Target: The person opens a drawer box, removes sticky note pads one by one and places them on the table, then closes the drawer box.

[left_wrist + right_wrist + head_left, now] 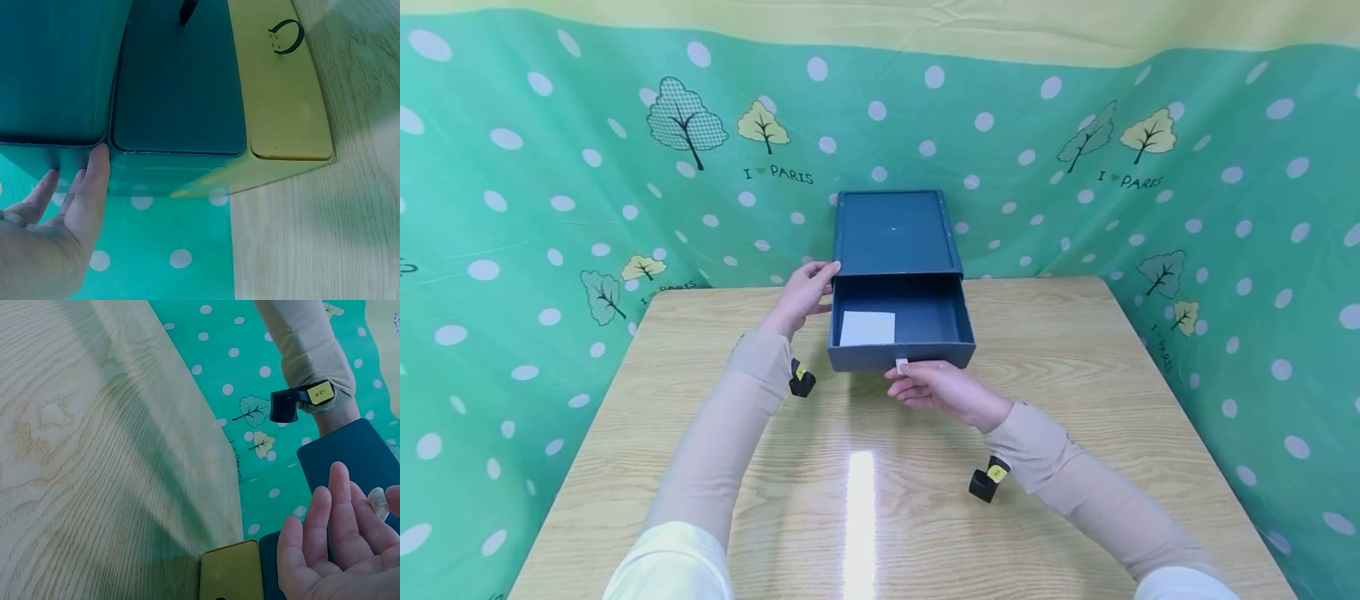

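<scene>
A dark blue drawer cabinet [891, 233] stands at the back of the table, its top drawer [936, 321] pulled out. Inside the drawer lies a white rectangular piece [867, 328], perhaps paper. My right hand [951, 392] pinches the small pale pull tab [378, 503] at the drawer's front between thumb and finger. The left hand [805, 293] touches the cabinet's left side near its front edge, fingers mostly straight. In the left wrist view, a blue drawer [181, 87] and a yellow drawer [284, 94] below it are closed.
The wooden table [925, 500] carries a bright light reflection down its middle. A green polka-dot cloth [1037, 158] hangs behind and at both sides. Black wrist cameras [802, 380] are strapped to both sleeved forearms. The yellow drawer has a dark loop pull [289, 36].
</scene>
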Available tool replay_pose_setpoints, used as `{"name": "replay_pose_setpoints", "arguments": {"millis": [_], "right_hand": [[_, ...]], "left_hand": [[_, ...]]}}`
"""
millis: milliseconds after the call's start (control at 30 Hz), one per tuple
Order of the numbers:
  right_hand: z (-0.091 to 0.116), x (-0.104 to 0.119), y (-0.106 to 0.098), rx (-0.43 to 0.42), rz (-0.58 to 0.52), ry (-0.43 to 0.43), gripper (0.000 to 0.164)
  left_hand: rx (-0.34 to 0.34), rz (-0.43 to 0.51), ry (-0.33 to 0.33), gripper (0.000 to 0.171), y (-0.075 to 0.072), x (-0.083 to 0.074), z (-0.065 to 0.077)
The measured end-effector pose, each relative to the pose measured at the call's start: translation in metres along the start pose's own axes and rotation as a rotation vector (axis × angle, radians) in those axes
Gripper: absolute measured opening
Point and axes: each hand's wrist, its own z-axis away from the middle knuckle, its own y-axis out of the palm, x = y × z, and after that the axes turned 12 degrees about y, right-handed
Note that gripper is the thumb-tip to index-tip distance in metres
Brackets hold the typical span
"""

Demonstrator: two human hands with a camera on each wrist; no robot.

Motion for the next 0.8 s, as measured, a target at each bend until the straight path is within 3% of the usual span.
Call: {"name": "replay_pose_setpoints", "arguments": {"millis": [800], "right_hand": [[0.0090,-0.0040,0.0035,0.050,0.029,0.021,0.040]], "left_hand": [[0.014,0.007,0.008,0.063,-0.0013,0.0027,-0.0018]]}}
